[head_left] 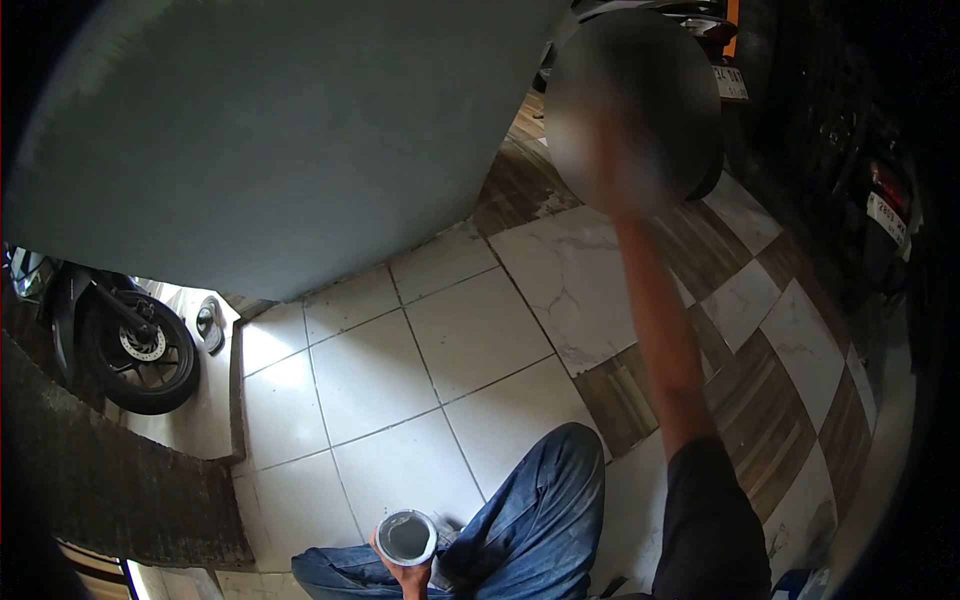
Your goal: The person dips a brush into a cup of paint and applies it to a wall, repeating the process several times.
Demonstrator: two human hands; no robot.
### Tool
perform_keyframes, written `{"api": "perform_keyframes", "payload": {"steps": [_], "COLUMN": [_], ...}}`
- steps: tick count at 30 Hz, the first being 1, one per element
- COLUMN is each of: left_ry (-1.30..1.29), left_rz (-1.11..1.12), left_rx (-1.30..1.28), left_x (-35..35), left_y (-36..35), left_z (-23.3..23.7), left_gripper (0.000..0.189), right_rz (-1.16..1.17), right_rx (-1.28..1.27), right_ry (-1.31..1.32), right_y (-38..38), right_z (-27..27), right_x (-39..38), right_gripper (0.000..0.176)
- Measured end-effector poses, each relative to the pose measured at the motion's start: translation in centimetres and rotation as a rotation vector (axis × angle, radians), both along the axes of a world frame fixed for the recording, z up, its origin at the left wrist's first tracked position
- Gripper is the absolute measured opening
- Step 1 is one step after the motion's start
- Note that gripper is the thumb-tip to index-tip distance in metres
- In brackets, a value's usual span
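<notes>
Dark-sleeved right arm (665, 330) reached forward, nearly straight; right hand (606, 150) was blurred, finger state unreadable. Left hand (408, 577) gripped the grey-filled cup (407, 537) low over the jeans (530, 515), open top up. Beyond lay white tiles (375, 360), a grey wall (300, 130), a motorcycle (140, 350) at left.

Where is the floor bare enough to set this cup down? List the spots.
White tiles between the grey surface, dark ledge and jeans lie bare, the widest patch. Patterned tiles right of the outstretched arm also look free. Crowded: left, by the motorcycle wheel; upper right, around the parked motorcycles. The blurred area hides its floor.
</notes>
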State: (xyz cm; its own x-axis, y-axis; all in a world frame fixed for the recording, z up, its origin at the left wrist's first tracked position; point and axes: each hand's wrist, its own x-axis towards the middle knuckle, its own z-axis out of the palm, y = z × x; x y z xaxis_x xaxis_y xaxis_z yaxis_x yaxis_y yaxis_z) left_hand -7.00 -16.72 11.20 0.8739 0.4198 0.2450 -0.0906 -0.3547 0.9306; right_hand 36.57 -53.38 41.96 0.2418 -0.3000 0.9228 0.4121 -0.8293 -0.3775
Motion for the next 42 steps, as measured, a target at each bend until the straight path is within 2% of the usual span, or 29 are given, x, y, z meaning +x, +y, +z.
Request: {"api": "perform_keyframes", "payload": {"steps": [5, 8, 9, 11, 14, 18, 20, 21, 23, 26, 28, 30, 31, 33, 34, 35, 37, 38, 40, 41, 42], "left_ry": [-0.004, 0.019, 0.034, 0.056, 0.058, 0.091, 0.058, 0.063, 0.057, 0.088, 0.057, 0.030, 0.029, 0.035, 0.034, 0.036, 0.035, 0.034, 0.032, 0.028, 0.024], "left_rz": [0.018, 0.047, 0.025, 0.006, 0.020, 0.017, 0.001, 0.004, -0.004, -0.028, -0.011, 0.008, 0.009, 0.003, -0.001, 0.000, -0.002, -0.003, -0.004, -0.006, -0.006], "left_rx": [0.015, 0.154, 0.099, 0.052, -0.080, -0.121, -0.082, -0.085, 0.012, 0.086, 0.014, -0.073, -0.079, -0.060, -0.056, -0.046, -0.031, -0.027, -0.024, -0.018, -0.019], "left_x": [0.0, 0.3, 0.4, 0.6, 1.1, 1.2, 1.4, 1.4, 1.3, 1.4, 1.7, 1.5, 1.3, 1.1, 1.1, 1.1, 1.2, 1.0, 1.1, 1.1, 1.1], "left_y": [0.4, 0.6, 0.4, 0.0, -1.0, -1.2, -1.3, -1.2, -0.9, -1.0, -1.5, -1.7, -1.7, -1.5, -1.5, -1.5, -1.4, -1.3, -1.1, -1.1, -1.1], "left_z": [-0.4, -0.8, -0.7, 0.2, 1.0, 0.9, 0.5, 0.1, -0.5, -0.3, 0.0, 0.2, 0.1, -0.1, -0.2, -0.2, -0.1, -0.1, -0.1, -0.1, -0.2], "left_gripper": [0.082, 0.082, 0.081, 0.081, 0.081, 0.082, 0.082, 0.082, 0.082, 0.082, 0.081, 0.081, 0.081, 0.081, 0.081, 0.081, 0.081, 0.081, 0.081, 0.081, 0.081], "right_rz": [0.047, 0.019, 0.008, -0.086, -0.006, -0.035, 0.002, 0.004, 0.126, 0.031, 0.034, 0.030, 0.028, 0.010, 0.006, -0.065, 0.117, 0.115, 0.143, 0.145, 0.256], "right_rx": [0.025, 0.081, 0.136, 0.036, 0.090, 0.032, 0.073, 0.070, 0.135, 0.056, 0.058, 0.093, 0.091, 0.271, 0.401, 0.384, 0.419, 0.420, 0.342, 0.341, 0.333], "right_ry": [0.086, 0.158, 0.173, 0.021, 0.172, 0.329, 0.164, 0.169, -0.110, -0.034, -0.032, 0.273, 0.265, 0.332, 0.503, 0.439, 0.276, 0.269, 0.029, 0.023, -0.030], "right_y": [1.7, 2.1, 2.3, 2.2, 2.5, 1.2, 0.9, 1.1, 1.7, 1.9, 2.0, 1.7, 1.7, 1.7, 2.1, 1.5, 1.0, 0.7, -0.1, -0.2, 0.0], "right_z": [-1.3, -1.6, -1.9, -2.6, -3.5, -4.4, -3.6, -2.6, -0.5, -0.2, -1.6, -3.0, -2.9, -1.3, 1.1, 1.8, 3.9, 4.4, 5.9, 6.5, 6.9], "right_x": [-0.3, -1.1, -1.0, 0.2, 1.3, 0.6, -1.0, -1.4, -1.9, -0.3, 0.8, 0.4, -0.7, -3.8, -5.9, -5.6, -7.2, -7.1, -6.1, -5.4, -4.7], "right_gripper": [0.028, 0.029, 0.030, 0.031, 0.031, 0.031, 0.029, 0.029, 0.027, 0.028, 0.030, 0.035, 0.035, 0.038, 0.039, 0.042, 0.044, 0.044, 0.039, 0.039, 0.036]}}
